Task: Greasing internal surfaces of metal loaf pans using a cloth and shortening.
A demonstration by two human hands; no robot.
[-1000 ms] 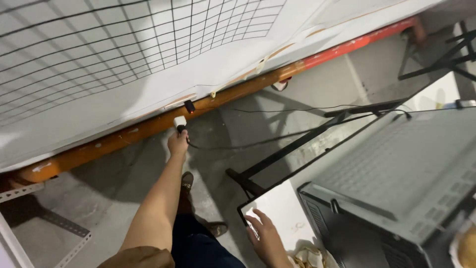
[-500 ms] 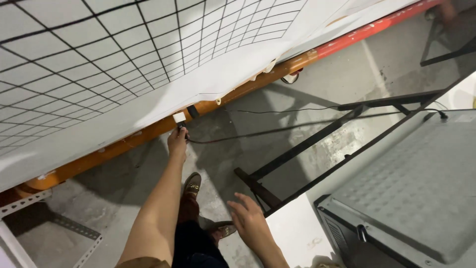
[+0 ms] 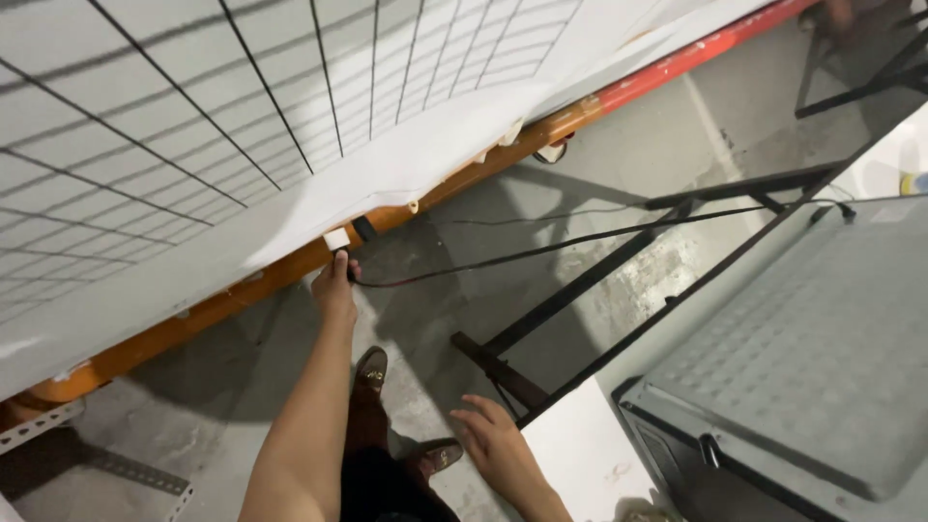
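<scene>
My left hand [image 3: 334, 286] reaches out to the orange beam [image 3: 290, 263] under the white wire-mesh panel. Its fingers are closed on the end of a black cable [image 3: 541, 253], just below a small white block [image 3: 336, 238] and a black plug [image 3: 363, 228] on the beam. The cable runs right toward the dark metal appliance [image 3: 812, 358]. My right hand [image 3: 491, 437] hovers low with fingers apart, holding nothing, beside the corner of the white table [image 3: 580, 454].
A black metal table frame [image 3: 580, 290] crosses the concrete floor between the beam and the table. My two brown shoes [image 3: 371, 367] stand on the floor below my arms. A grey perforated bracket [image 3: 116, 469] lies at the lower left.
The view has swung closer to the beam. My left hand has dropped slightly below the white block, still at the cable end. My right hand has left the table top and now hovers by its corner.
</scene>
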